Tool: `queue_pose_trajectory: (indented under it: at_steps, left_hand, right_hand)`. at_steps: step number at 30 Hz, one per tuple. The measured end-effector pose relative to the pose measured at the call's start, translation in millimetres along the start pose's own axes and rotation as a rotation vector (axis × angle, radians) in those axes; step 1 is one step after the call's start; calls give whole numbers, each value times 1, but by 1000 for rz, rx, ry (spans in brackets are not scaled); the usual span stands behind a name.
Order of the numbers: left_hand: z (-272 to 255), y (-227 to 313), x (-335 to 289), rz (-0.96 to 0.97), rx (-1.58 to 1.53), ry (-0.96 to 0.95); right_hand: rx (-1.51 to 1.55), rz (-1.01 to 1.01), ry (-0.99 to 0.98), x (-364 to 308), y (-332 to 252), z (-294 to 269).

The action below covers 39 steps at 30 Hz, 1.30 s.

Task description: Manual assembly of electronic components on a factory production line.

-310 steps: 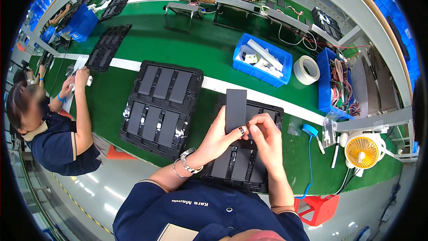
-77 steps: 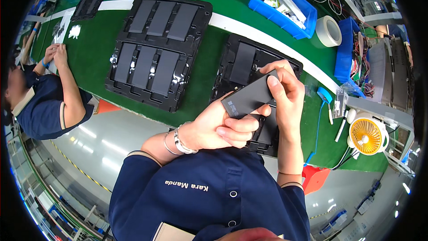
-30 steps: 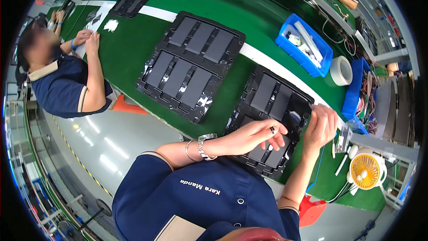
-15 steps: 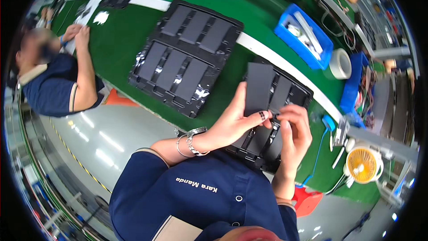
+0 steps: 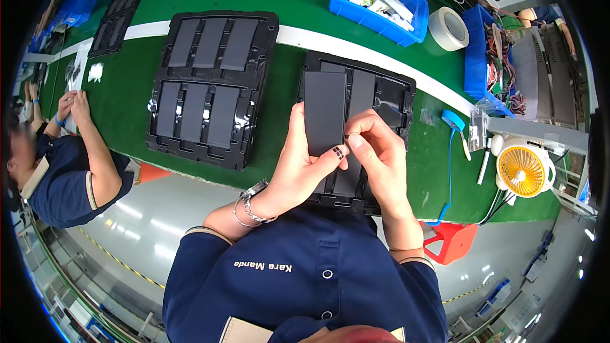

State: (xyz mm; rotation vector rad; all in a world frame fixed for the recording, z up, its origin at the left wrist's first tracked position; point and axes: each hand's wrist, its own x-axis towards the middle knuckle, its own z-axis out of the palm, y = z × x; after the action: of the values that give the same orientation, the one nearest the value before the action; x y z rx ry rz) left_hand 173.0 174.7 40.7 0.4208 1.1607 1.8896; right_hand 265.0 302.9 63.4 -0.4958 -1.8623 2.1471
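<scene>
My left hand (image 5: pixel 297 164) is closed around a flat dark grey rectangular slab (image 5: pixel 325 109), its thumb across the lower end. My right hand (image 5: pixel 380 152) pinches at the slab's lower right corner, thumb and forefinger together. Whatever sits between those fingertips is too small to make out. Beneath both hands lies a black moulded plastic tray (image 5: pixel 406 82) with similar grey slabs (image 5: pixel 362 91) in its slots. The hands and the held slab hide part of this tray.
Left of my hands lies a second black tray (image 5: pixel 184 76) filled with several grey slabs. Beyond are a blue bin (image 5: pixel 375 22), a tape roll (image 5: pixel 448 28) and a blue bin of wires (image 5: pixel 476 57). A small fan (image 5: pixel 522 170) stands right. Another person (image 5: pixel 76 159) works at far left.
The whole view has swung, so trays and bins appear shifted left. My left hand keeps its hold on the slab, and my right fingertips stay at its lower corner.
</scene>
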Motion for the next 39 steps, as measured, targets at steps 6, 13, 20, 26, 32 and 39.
queue_pose_trajectory:
  at_steps: [6,13,20,26,32,39]
  left_hand:
    - [3,2,-2,-17,90,-7]
    - [1,0,-5,45,226,36]
    - [5,-1,-5,-13,105,78]
    - [5,-3,-4,-14,113,60]
    - [2,-1,-3,-42,77,-75]
    - [-3,-3,-1,-913,-871,-526]
  right_hand:
    - [-369,-258,69,-2,12,-4]
    - [-234,-203,25,-2,10,-3]
    - [135,-18,-42,-1,15,-4]
    - [-44,-97,-1,-1,15,-4]
    - [-163,-130,35,-2,16,-18]
    - [-352,-212,173,2,11,-31]
